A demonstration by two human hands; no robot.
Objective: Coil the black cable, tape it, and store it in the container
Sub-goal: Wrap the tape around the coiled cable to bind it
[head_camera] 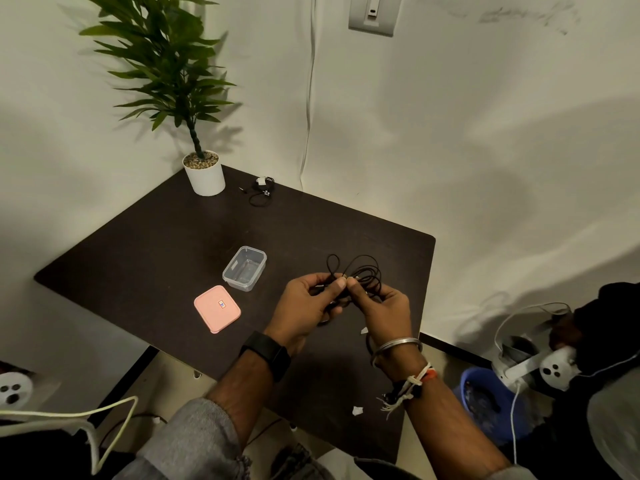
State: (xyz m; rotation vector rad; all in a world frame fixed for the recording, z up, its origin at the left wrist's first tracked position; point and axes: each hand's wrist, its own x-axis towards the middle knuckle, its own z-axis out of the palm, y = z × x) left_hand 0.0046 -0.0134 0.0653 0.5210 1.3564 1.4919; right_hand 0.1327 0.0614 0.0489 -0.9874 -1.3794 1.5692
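Note:
A thin black cable is bunched in loose loops above the dark table, held between both hands. My left hand pinches the bundle from the left, fingertips meeting those of my right hand, which grips the loops from the right. A strand hangs down past my right wrist. The clear plastic container stands open to the left of my hands, and its pink lid lies flat in front of it. I cannot make out a tape roll; two small white scraps lie near the table's front edge.
A potted plant stands at the table's far corner, with a second small coiled cable beside it. Another person with a white headset sits at the right by a blue basket. White cords run along the lower left.

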